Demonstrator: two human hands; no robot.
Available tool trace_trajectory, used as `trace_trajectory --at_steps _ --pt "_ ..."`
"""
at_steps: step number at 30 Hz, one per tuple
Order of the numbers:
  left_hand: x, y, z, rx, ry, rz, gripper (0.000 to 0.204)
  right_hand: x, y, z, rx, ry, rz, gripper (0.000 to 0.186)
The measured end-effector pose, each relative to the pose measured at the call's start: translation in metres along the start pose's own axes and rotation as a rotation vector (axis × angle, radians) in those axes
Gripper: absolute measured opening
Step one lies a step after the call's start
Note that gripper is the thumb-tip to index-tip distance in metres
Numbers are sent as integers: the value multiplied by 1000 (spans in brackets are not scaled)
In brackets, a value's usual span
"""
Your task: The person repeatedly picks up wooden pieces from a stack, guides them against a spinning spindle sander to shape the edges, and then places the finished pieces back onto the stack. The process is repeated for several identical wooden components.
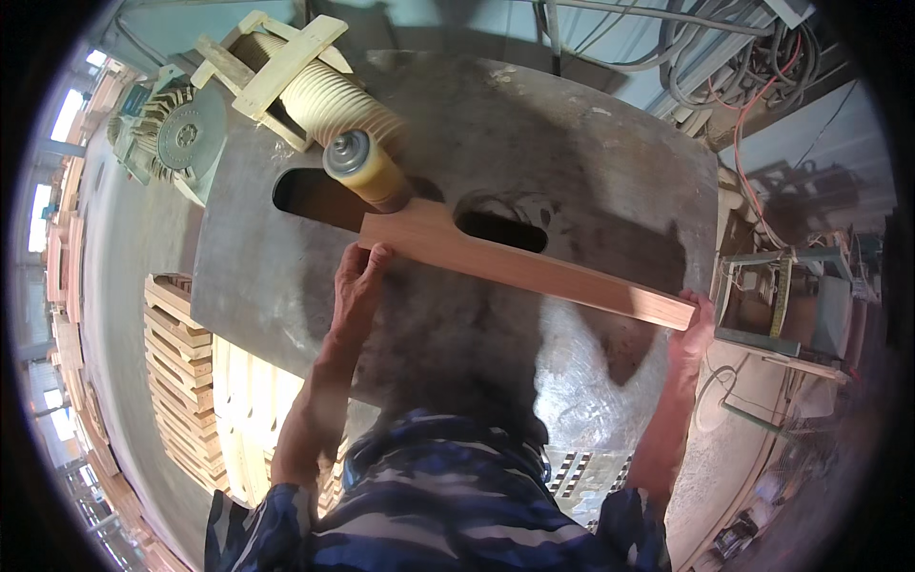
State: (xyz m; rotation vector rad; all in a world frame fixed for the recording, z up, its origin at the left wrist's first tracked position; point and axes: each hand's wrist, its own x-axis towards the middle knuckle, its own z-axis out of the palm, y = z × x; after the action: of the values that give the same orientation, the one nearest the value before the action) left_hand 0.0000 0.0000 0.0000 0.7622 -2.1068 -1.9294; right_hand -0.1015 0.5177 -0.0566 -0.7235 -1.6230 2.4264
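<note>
A long reddish-brown wooden board (534, 272) lies across the grey metal tabletop (591, 133). Its wider left end has a curved step on the far edge. My left hand (360, 276) grips that end from the near side, thumb on top. Around the board's narrow right end, the fingers of my right hand (698, 322) are closed. Just behind the left end stands a yellowish sanding drum (370, 172) with a grey cap, and the board's far edge appears to touch it. Whether the drum is spinning cannot be told.
A ribbed hose (334, 100) in a wooden frame (291, 71) sits behind the drum. Dark slots (502, 227) cut the tabletop. At left are a finned motor (167, 129) and stacked slotted wood pieces (179, 377). Cables (739, 76) hang at back right, above a metal frame (782, 305).
</note>
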Motion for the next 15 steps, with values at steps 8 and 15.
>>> trace_trajectory --at_steps 8,15 --pt "-4 0 -5 27 -52 -54 41 -16 -12 20 -10 65 -15 15" --pt "9 6 -18 -53 -192 -161 47 -2 -7 22 -97 -49 91 14"
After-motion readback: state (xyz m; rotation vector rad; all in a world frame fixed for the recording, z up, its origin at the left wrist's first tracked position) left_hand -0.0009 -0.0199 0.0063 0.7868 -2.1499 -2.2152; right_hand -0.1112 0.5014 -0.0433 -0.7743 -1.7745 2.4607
